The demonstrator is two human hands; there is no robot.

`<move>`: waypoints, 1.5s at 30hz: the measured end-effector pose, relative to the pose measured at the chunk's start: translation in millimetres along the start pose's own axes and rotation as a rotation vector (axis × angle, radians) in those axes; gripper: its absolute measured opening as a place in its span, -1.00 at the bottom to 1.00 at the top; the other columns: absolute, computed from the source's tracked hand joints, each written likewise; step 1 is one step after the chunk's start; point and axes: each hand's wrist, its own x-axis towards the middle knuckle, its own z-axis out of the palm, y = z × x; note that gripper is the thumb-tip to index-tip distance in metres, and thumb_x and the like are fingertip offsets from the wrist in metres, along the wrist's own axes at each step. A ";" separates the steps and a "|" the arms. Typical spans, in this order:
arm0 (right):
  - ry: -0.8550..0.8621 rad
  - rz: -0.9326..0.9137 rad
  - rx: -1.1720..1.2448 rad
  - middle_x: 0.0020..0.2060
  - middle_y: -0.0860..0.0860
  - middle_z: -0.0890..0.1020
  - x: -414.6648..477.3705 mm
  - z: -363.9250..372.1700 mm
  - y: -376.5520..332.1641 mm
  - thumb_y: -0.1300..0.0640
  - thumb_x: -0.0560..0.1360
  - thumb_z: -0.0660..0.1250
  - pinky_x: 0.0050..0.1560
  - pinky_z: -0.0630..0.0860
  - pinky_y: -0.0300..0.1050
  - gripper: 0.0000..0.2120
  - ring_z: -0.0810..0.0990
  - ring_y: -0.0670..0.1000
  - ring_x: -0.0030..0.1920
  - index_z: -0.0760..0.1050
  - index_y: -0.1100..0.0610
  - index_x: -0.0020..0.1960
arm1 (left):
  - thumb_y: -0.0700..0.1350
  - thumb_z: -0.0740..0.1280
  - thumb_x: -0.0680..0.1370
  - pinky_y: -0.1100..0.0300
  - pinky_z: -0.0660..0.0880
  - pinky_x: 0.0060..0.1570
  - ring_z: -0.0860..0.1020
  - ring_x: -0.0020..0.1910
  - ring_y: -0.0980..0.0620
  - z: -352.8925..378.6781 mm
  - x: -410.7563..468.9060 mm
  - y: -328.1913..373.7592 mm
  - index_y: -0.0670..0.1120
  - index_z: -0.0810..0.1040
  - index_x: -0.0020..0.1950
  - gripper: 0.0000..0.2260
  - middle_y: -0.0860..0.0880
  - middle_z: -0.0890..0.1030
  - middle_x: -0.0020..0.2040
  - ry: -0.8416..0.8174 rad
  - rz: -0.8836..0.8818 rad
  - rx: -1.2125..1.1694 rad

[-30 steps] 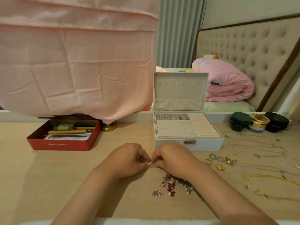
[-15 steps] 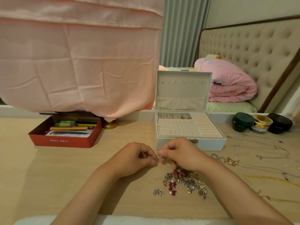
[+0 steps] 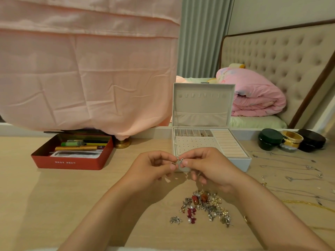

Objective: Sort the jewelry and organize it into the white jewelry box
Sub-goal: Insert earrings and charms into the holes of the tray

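The white jewelry box (image 3: 241,162) stands open on the wooden table, lid upright, with small compartments, a perforated earring panel and ring rolls inside. Just in front of it, raised above the table, my left hand (image 3: 154,171) and my right hand (image 3: 206,165) meet fingertip to fingertip. Each pinches a small earring: a tiny gold-toned piece (image 3: 175,162) at the left fingers, a silver one (image 3: 181,160) at the right. A pile of mixed earrings (image 3: 206,205) with red, pearl and silver pieces lies on the table under my right wrist.
A red tin (image 3: 72,162) of pens sits at the left. Thin silver chains (image 3: 290,167) and a gold chain (image 3: 304,202) lie spread at the right, behind them dark round jars (image 3: 270,139) and a gold bangle (image 3: 292,139). Pink cloth (image 3: 87,69) hangs behind.
Both hands have lifted away from the earring pile and moved toward the box front, uncovering the pile. They still hold small earrings between their fingertips.
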 end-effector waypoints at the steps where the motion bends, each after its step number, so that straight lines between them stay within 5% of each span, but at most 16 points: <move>1: 0.010 -0.007 0.009 -0.24 0.09 0.71 0.2 -1.4 -1.0 0.30 0.52 0.44 -0.59 0.34 -0.24 -0.89 0.53 -0.03 -0.46 0.70 0.19 0.02 | -0.26 0.47 0.49 0.31 0.43 -0.37 0.59 -0.30 0.09 1.7 2.4 1.9 -0.14 0.68 0.01 -0.88 0.00 0.68 -0.26 0.004 0.030 0.036; 10: 0.134 0.008 0.026 -0.14 0.05 0.76 23.3 -35.5 -36.2 0.17 0.51 0.49 -0.45 0.42 -0.23 -0.86 0.56 -0.07 -0.40 0.69 0.11 0.07 | 0.05 0.55 0.41 0.28 0.46 -0.26 0.53 -0.32 0.16 22.9 66.6 36.7 0.13 0.68 -0.13 -0.90 0.18 0.66 -0.23 0.169 0.262 0.495; 13: 0.204 0.011 -0.050 -0.16 0.08 0.76 46.7 -55.9 -51.6 0.21 0.49 0.51 -0.45 0.44 -0.22 -0.88 0.57 -0.08 -0.43 0.69 0.14 0.03 | 0.01 0.54 0.43 0.33 0.46 -0.26 0.53 -0.29 0.26 31.3 95.9 49.0 0.09 0.67 -0.08 -0.89 0.18 0.66 -0.25 0.164 0.332 0.592; 16: 0.244 -0.009 -0.194 -0.17 0.09 0.76 74.8 -73.5 -58.9 0.22 0.50 0.49 -0.38 0.52 -0.17 -0.93 0.59 -0.06 -0.41 0.69 0.16 -0.02 | -0.07 0.51 0.45 0.17 0.58 -0.11 0.56 -0.25 0.29 34.2 125.2 49.3 0.08 0.65 0.02 -0.83 0.18 0.68 -0.21 0.154 0.303 0.625; 20: 0.286 -0.075 -0.594 -0.22 0.06 0.74 118.1 -91.2 -50.9 0.13 0.46 0.48 -0.04 0.62 0.02 -0.93 0.64 0.00 -0.24 0.72 0.11 -0.15 | -0.17 0.39 0.53 0.13 0.56 0.08 0.61 -0.01 0.13 31.5 155.2 35.3 0.05 0.61 0.17 -0.76 0.14 0.67 0.00 0.048 0.240 0.821; 26: 0.231 -0.062 -1.105 -0.17 -0.15 0.72 144.3 -86.9 -34.3 0.01 0.53 0.35 0.19 0.23 0.11 -0.84 0.59 -0.04 -0.02 0.71 -0.04 -0.11 | -0.06 0.22 0.60 0.14 0.33 0.05 0.51 0.16 -0.03 27.1 166.4 15.3 0.08 0.61 0.25 -0.72 0.04 0.63 0.18 -0.021 0.425 1.333; 34: 0.188 -0.096 -1.112 -0.01 -0.21 0.70 132.0 -88.2 -38.0 0.06 0.56 0.40 0.33 0.31 0.07 -0.84 0.58 -0.05 0.15 0.70 -0.12 0.08 | 0.09 0.19 0.61 0.10 0.30 0.14 0.52 0.19 -0.03 26.1 168.9 8.1 0.09 0.59 0.28 -0.69 0.04 0.62 0.18 -0.067 0.399 1.322; 38: 0.194 -0.187 -0.933 -0.05 -0.18 0.70 105.4 -88.5 -44.3 0.12 0.54 0.43 0.17 0.58 0.02 -0.85 0.64 -0.12 -0.02 0.70 -0.05 0.06 | 0.10 0.26 0.60 0.09 0.44 0.15 0.53 0.15 0.01 27.3 150.1 19.2 0.07 0.60 0.25 -0.72 0.05 0.62 0.15 -0.030 0.415 1.191; 42: 0.229 -0.322 -0.845 -0.15 -0.20 0.68 58.7 -74.8 -44.9 0.11 0.51 0.46 -0.06 0.52 -0.27 -0.90 0.58 -0.29 -0.20 0.71 -0.08 -0.05 | 0.08 0.32 0.57 0.22 0.43 -0.10 0.47 -0.06 0.21 29.6 102.1 29.4 0.12 0.60 0.07 -0.87 0.18 0.57 -0.05 0.032 0.431 0.989; 45: 0.081 -0.270 -0.773 -0.17 -0.16 0.68 18.3 -64.1 -40.6 0.13 0.51 0.48 -0.24 0.46 -0.41 -0.92 0.57 -0.33 -0.30 0.71 -0.04 -0.07 | 0.07 0.33 0.55 0.18 0.48 -0.18 0.50 -0.18 0.24 31.2 63.4 29.6 0.14 0.57 -0.02 -0.95 0.21 0.57 -0.16 -0.032 0.361 0.950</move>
